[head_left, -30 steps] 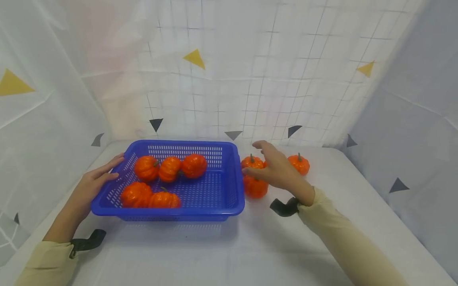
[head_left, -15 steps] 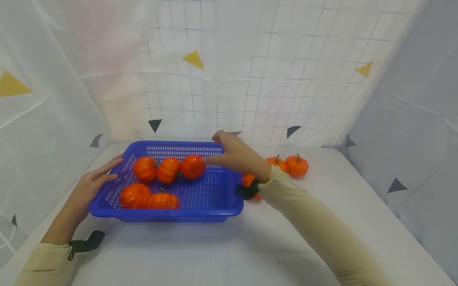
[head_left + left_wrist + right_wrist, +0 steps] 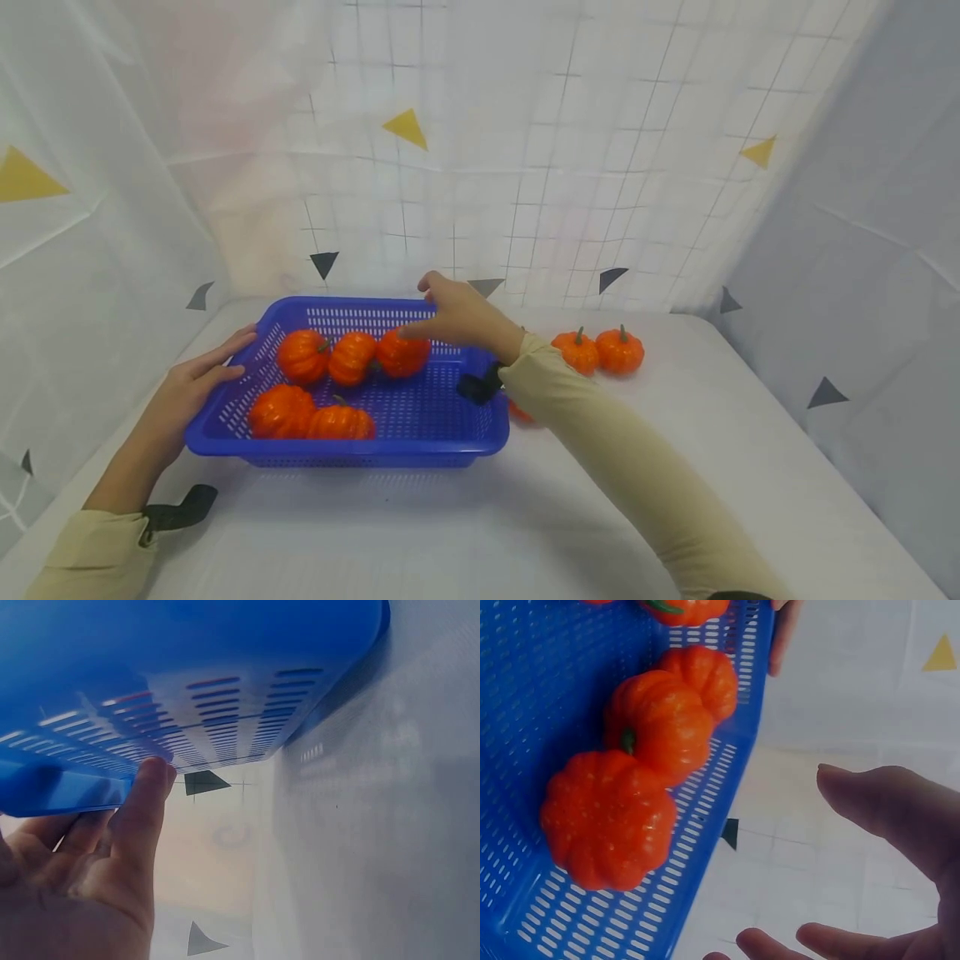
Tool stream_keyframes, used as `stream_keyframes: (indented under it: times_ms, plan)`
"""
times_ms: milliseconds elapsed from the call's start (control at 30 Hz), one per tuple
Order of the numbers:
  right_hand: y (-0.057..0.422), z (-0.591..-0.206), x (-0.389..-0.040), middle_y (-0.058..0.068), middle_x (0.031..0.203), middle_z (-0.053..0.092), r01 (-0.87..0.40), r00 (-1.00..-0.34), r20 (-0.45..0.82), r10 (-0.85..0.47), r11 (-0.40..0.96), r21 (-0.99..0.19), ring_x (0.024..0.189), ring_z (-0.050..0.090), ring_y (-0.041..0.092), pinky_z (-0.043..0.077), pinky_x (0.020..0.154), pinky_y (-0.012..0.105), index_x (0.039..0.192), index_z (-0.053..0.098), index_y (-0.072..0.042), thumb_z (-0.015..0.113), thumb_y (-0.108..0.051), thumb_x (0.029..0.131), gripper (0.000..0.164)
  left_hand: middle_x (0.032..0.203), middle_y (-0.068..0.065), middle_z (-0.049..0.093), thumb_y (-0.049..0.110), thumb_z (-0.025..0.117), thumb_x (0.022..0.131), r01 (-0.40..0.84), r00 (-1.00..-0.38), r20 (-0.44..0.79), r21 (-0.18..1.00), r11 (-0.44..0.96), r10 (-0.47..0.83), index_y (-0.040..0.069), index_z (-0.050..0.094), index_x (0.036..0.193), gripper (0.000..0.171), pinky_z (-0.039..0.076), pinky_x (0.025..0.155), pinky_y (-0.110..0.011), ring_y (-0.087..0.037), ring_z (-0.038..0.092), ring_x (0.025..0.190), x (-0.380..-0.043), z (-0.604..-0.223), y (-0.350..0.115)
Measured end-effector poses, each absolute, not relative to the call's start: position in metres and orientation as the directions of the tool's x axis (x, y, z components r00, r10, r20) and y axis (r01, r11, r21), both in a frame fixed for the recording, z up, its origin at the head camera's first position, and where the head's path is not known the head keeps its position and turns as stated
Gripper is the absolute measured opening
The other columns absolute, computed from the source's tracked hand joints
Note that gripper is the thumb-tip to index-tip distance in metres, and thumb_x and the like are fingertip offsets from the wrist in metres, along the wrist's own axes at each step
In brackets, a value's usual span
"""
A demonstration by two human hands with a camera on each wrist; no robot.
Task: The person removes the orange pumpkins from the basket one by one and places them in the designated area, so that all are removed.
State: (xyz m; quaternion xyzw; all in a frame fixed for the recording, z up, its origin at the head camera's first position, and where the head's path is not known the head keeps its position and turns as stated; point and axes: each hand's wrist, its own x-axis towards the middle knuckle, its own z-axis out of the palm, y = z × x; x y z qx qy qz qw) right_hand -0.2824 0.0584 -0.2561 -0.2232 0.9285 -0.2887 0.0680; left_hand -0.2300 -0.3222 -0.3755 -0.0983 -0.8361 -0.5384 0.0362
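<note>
My left hand touches the left side of a blue plastic basket, its fingers near the rim. In the left wrist view, one finger lies against the slotted outer wall. Above the basket's right back part hovers my right hand, thumb and fingers spread, nothing between them. Just below its thumb, in the head view, is an orange toy pumpkin. Several such pumpkins lie in the basket, among them a front-left one and a back-left one. The right wrist view shows a bumpy pumpkin near the wall.
Right of the basket, two pumpkins, a nearer one and an outer one, sit on the white table. At least one more pumpkin is mostly hidden behind my right forearm. A white patterned sheet hangs behind.
My right hand has moved left from the pumpkins beside the basket to above the basket, with spread fingers throughout. My left hand and the basket have stayed put.
</note>
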Motion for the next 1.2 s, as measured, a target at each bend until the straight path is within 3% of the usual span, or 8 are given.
stream_keyframes:
  times_ms: [367, 533, 767, 1000, 1200]
  plan:
    - [0.035, -0.273, -0.303, 0.019, 0.149, 0.054, -0.377, -0.897, -0.003, -0.441, 0.771, -0.513, 0.131, 0.055, 0.03, 0.045, 0.111, 0.042, 0.153, 0.039, 0.001, 0.083, -0.032, 0.091, 0.083, 0.171, -0.002, 0.02, 0.038, 0.049, 0.111, 0.215, -0.976, 0.178, 0.889, 0.404, 0.129, 0.02, 0.037, 0.163, 0.056, 0.003, 0.119, -0.068, -0.031, 0.008, 0.158, -0.228, -0.373, -0.319]
    - [0.025, -0.278, -0.307, 0.019, 0.142, 0.057, -0.388, -0.898, 0.004, -0.44, 0.787, -0.479, 0.127, 0.056, 0.031, 0.046, 0.109, 0.042, 0.15, 0.042, 0.003, 0.083, -0.028, 0.091, 0.078, 0.171, -0.003, 0.019, 0.039, 0.05, 0.111, 0.206, -0.978, 0.17, 0.894, 0.398, 0.124, 0.021, 0.037, 0.163, 0.056, 0.002, 0.119, -0.069, -0.033, 0.006, 0.158, -0.228, -0.373, -0.32]
    - [0.014, -0.294, -0.315, 0.018, 0.125, 0.064, -0.382, -0.902, -0.015, -0.431, 0.815, -0.436, 0.112, 0.061, 0.029, 0.053, 0.098, 0.039, 0.138, 0.053, 0.005, 0.083, -0.022, 0.091, 0.061, 0.171, -0.004, 0.019, 0.038, 0.05, 0.111, 0.202, -0.979, 0.167, 0.892, 0.404, 0.121, 0.021, 0.037, 0.163, 0.057, 0.002, 0.118, -0.07, -0.036, 0.005, 0.157, -0.229, -0.373, -0.321]
    - [0.012, -0.311, -0.318, 0.014, 0.116, 0.066, -0.333, -0.915, -0.056, -0.399, 0.826, -0.454, 0.1, 0.062, 0.024, 0.055, 0.093, 0.035, 0.137, 0.054, 0.001, 0.083, -0.027, 0.091, 0.061, 0.171, -0.004, 0.019, 0.038, 0.049, 0.111, 0.198, -0.979, 0.163, 0.891, 0.407, 0.121, 0.02, 0.037, 0.163, 0.057, 0.003, 0.117, -0.072, -0.038, 0.005, 0.157, -0.23, -0.372, -0.321]
    - [0.012, -0.318, -0.318, 0.006, 0.093, 0.062, -0.363, -0.908, -0.033, -0.418, 0.823, -0.438, 0.084, 0.059, 0.022, 0.053, 0.074, 0.03, 0.113, 0.06, -0.005, 0.084, -0.036, 0.09, 0.045, 0.171, -0.003, 0.02, 0.038, 0.049, 0.111, 0.197, -0.98, 0.163, 0.895, 0.4, 0.117, 0.021, 0.037, 0.163, 0.056, 0.002, 0.118, -0.07, -0.036, 0.006, 0.157, -0.23, -0.372, -0.321]
